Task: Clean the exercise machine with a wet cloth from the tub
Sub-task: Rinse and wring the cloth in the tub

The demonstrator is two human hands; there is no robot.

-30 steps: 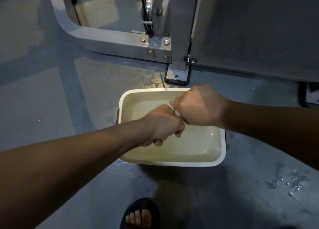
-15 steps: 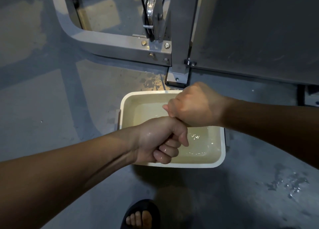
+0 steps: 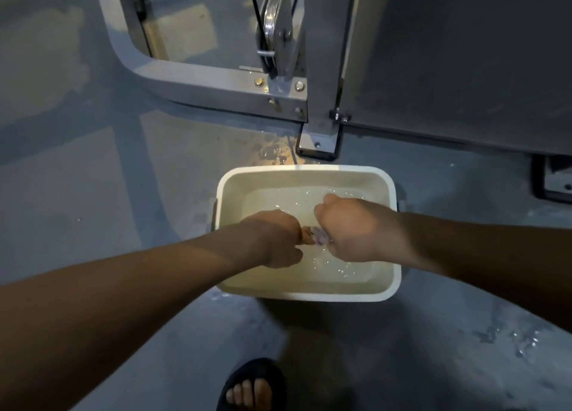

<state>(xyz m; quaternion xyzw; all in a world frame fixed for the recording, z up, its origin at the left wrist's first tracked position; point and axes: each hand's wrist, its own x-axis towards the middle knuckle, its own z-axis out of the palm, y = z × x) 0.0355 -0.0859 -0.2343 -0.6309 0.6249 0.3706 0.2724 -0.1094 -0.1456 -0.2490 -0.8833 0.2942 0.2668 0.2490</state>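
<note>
Now the cloth [image 3: 314, 236] is a short twisted roll just above the water in the tub [image 3: 309, 296]. Its long axis runs left to right between two fists. The left hand [image 3: 272, 240] and the right hand [image 3: 356, 229] each have a closed grip on one end. The tub stands on a grey floor [image 3: 93, 209] with wet spots, near the exercise machine [image 3: 216, 82].

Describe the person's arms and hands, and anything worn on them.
Both arms are bare: the left forearm and right forearm show no sleeve up to the frame's edge. The left hand and right hand wear no gloves, and neither wrist carries a watch or band. Rings cannot be ruled out, since most of the fingers are hidden.
</note>
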